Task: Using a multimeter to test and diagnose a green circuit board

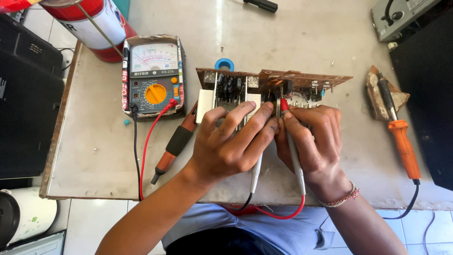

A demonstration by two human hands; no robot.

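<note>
A brown circuit board [302,76] with heat sinks and dark components stands tilted at the middle of the table. My right hand [314,141] pinches a pale probe with a red tip [284,105], the tip touching parts under the board's edge. My left hand [233,139] grips a second pale probe [256,171], its tip hidden behind my fingers next to the red one. A red lead [150,137] and a black lead [135,141] run to an analog multimeter [153,75] with a yellow dial at the left.
A soldering iron with an orange handle [403,141] rests on a block at the right. An orange-and-black tool [173,148] lies left of my hands. A red can [94,23] stands at the back left, a blue ring [224,64] behind the board, and dark cases flank the table.
</note>
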